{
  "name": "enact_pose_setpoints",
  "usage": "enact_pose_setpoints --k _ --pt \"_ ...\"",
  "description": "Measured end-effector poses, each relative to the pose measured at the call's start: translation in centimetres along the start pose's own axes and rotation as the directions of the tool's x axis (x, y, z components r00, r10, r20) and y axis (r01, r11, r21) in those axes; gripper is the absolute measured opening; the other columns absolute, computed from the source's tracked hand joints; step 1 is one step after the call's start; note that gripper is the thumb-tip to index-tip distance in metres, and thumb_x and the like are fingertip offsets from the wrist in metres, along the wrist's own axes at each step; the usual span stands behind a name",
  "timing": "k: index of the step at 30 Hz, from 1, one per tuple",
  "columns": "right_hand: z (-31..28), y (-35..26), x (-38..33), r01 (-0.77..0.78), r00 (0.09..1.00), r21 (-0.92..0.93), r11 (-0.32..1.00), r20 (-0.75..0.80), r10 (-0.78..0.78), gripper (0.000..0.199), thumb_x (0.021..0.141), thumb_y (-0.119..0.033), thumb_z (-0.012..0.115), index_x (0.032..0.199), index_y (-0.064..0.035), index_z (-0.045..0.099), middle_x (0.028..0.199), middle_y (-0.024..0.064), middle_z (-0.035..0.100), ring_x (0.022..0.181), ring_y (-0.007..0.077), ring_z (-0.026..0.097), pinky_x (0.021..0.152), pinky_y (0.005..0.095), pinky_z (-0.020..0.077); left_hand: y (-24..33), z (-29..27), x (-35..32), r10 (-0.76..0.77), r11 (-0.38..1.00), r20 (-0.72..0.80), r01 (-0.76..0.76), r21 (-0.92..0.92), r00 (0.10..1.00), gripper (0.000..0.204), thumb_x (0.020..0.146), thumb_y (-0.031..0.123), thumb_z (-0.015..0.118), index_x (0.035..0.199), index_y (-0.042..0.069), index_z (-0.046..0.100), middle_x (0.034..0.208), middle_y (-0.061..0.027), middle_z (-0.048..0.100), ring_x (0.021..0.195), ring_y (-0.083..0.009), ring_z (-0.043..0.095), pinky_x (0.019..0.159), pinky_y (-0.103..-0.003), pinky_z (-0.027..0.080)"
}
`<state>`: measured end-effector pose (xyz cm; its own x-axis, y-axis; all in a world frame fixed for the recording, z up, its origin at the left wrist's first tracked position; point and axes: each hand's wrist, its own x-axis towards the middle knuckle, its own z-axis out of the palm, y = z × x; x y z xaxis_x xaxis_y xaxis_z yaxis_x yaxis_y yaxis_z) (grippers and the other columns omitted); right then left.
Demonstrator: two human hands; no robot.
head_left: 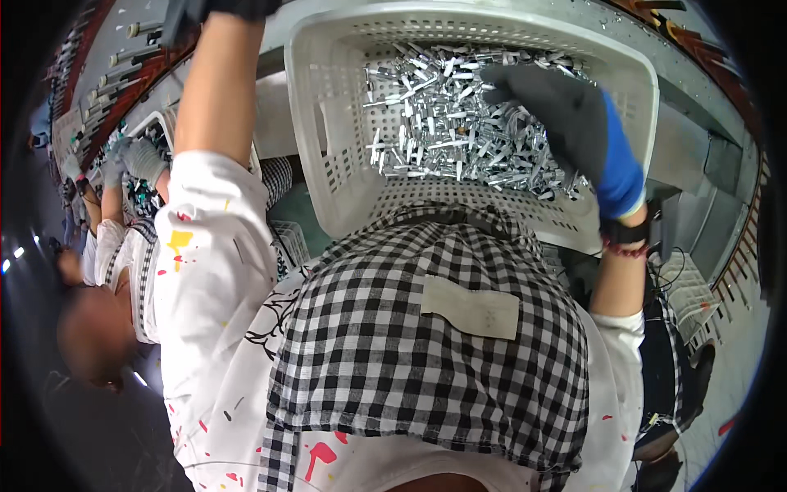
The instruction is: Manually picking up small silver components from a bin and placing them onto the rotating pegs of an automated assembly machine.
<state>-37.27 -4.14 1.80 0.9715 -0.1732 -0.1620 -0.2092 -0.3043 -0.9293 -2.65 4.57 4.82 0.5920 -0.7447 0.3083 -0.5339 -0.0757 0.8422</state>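
My right hand (557,107), in a dark grey glove with a blue cuff, hangs over the right side of a white plastic basket (328,176). Its fingers reach out to the left, apart from the thumb side, and no held piece shows in it. Under it lies a heap of small silver metal parts with white ends (459,123). My left arm stretches forward past the basket's left side. At the upper edge my left hand (221,8), in a dark glove, is blurred and partly cut off, so its fingers and anything in them are hidden.
On the left, other people's gloved hands (139,160) work at a crate of parts. Rows of rods with pale ends (123,70) line a rack at the upper left. Further rods (742,254) curve along the right. A white crate (689,287) stands at the right.
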Motion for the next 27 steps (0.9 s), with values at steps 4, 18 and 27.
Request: enact_pose_setpoints --k 4,18,27 --pt "3.1 2.7 -5.6 -0.469 0.813 0.284 0.836 -0.232 0.534 0.034 0.112 -0.025 0.053 0.131 -0.0077 0.075 0.105 0.0083 0.082 0.050 0.0047 0.056 0.048 0.0210 0.0440 4.1 -0.1 -10.8 -0.129 0.986 0.349 0.082 0.146 0.928 0.029 0.106 0.029 0.067 0.103 0.002 0.077 0.087 -0.0105 0.076 0.075 -0.0188 0.070 0.070 -0.032 0.054" --pt "5.5 1.2 -11.8 -0.294 0.615 0.606 0.739 -0.472 0.632 0.050 0.117 -0.035 0.040 0.130 0.0002 0.073 0.095 0.0098 0.081 0.041 0.0023 0.040 0.042 0.0215 0.0302 -16.2 16.1 -27.7 -0.214 0.773 0.839 -0.439 0.459 0.500 0.023 0.097 0.019 0.060 0.105 0.011 0.080 0.095 -0.0197 0.078 0.087 -0.0400 0.077 0.075 -0.050 0.061" --pt "3.3 8.7 -15.7 0.421 0.696 0.810 0.408 -0.577 0.427 0.054 0.119 -0.035 0.036 0.153 0.0044 0.050 0.116 0.0133 0.079 0.043 0.0004 0.026 0.041 0.0210 0.0268 -15.8 11.6 -28.9 -0.507 0.610 0.862 -0.703 0.365 0.008 0.041 0.025 0.006 0.094 0.061 0.017 0.076 0.075 -0.0129 0.076 0.067 -0.0277 0.076 0.064 -0.044 0.060"
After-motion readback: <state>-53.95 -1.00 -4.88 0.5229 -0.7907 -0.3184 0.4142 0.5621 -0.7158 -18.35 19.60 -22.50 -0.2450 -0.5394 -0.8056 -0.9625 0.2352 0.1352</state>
